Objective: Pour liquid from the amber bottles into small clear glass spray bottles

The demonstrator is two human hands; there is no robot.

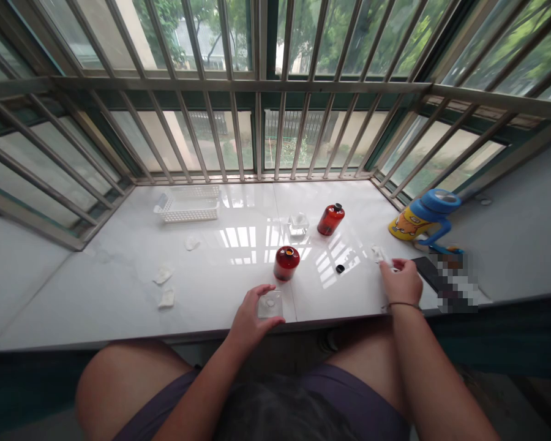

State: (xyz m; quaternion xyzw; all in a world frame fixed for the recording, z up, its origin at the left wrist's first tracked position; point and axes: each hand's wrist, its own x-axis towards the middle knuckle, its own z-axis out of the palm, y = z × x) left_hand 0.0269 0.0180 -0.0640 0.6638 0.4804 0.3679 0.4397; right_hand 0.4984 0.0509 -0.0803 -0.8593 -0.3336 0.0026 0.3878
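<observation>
Clear glass container (270, 305) sits between the left hand's (256, 315) fingers.

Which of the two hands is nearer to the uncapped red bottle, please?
Left. The left hand, around a clear square container, is just on the near side of the uncapped red bottle; the right hand is well off to its right.

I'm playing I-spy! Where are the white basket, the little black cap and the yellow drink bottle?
White basket (190, 215): head view, on its front wall.
Black cap (340, 269): head view, its middle.
Yellow drink bottle (406, 226): head view, its printed side.
</observation>
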